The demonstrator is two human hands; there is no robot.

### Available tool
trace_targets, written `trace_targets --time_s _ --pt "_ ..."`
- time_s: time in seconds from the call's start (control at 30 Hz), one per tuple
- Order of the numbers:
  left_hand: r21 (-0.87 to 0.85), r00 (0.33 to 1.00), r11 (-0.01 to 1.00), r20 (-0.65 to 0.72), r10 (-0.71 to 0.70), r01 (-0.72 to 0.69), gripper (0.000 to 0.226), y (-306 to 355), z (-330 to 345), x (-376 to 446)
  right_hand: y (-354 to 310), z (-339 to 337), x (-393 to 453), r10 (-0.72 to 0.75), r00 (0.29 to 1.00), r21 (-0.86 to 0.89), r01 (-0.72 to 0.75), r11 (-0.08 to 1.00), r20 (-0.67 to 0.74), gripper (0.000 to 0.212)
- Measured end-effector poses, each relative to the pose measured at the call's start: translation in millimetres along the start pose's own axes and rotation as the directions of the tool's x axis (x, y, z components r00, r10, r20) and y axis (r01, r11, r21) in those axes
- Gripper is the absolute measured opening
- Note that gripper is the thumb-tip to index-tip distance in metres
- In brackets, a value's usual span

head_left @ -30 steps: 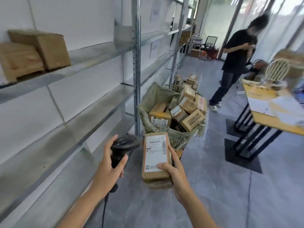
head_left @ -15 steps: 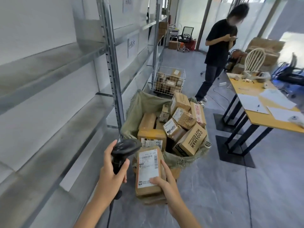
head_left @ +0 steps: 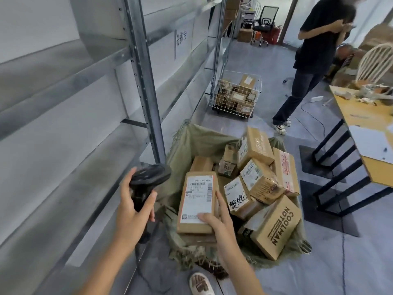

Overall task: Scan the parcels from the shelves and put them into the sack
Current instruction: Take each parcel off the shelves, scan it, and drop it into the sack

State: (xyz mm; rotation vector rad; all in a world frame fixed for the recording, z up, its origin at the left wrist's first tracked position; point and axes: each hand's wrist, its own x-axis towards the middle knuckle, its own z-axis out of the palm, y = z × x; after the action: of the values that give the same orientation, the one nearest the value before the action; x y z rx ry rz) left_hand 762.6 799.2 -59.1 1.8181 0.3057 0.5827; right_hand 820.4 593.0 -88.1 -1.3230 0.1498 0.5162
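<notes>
Parcel (head_left: 197,201) label-up, right hand (head_left: 217,222) grip grasping it over the sack (head_left: 191,141) mouth. Left hand (head_left: 131,209) grip clenched round scanner (head_left: 146,179). Sack near full; shelves (head_left: 63,116) in view bare, probably near the end.

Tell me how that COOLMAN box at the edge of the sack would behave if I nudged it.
The COOLMAN box lies tilted against the sack rim, propped on other parcels, so a nudge would probably slide or tip it outward. Its crisp, flat cardboard faces suggest it is stiff. It is the biggest box in the pile, so possibly heavier than the rest.
</notes>
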Motion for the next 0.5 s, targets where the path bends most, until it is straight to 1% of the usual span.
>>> trace_targets --time_s 0.17,0.27,0.37,0.47,0.5 --pt "0.028 0.992 0.997 -0.108 -0.066 0.07 0.08 -6.9 10.5 38.1 -27.3 8.0 122.1 -0.011 1.0 0.012 0.011 1.0 0.022 0.09" --pt "0.071 0.979 0.99 -0.172 -0.107 0.12 0.081 -20.6 13.3 52.4 -29.3 16.3 193.0 -0.007 1.0 -0.053 0.007 0.999 -0.007 0.092" --pt "0.095 0.962 0.978 -0.218 -0.162 0.186 0.075 -32.5 15.9 58.6 -20.7 35.1 255.5 0.026 1.0 -0.198 -0.029 0.98 -0.017 0.092" --pt "0.118 0.94 0.959 -0.261 -0.22 0.257 0.069 -42.7 20.3 60.2 -2.2 58.7 303.9 0.126 0.992 -0.462 -0.102 0.881 0.023 0.092" --pt "0.125 0.935 0.954 -0.27 -0.231 0.272 0.069 -45.8 22.3 59.7 4.0 65.0 314.4 0.151 0.988 -0.511 -0.114 0.852 0.032 0.096"
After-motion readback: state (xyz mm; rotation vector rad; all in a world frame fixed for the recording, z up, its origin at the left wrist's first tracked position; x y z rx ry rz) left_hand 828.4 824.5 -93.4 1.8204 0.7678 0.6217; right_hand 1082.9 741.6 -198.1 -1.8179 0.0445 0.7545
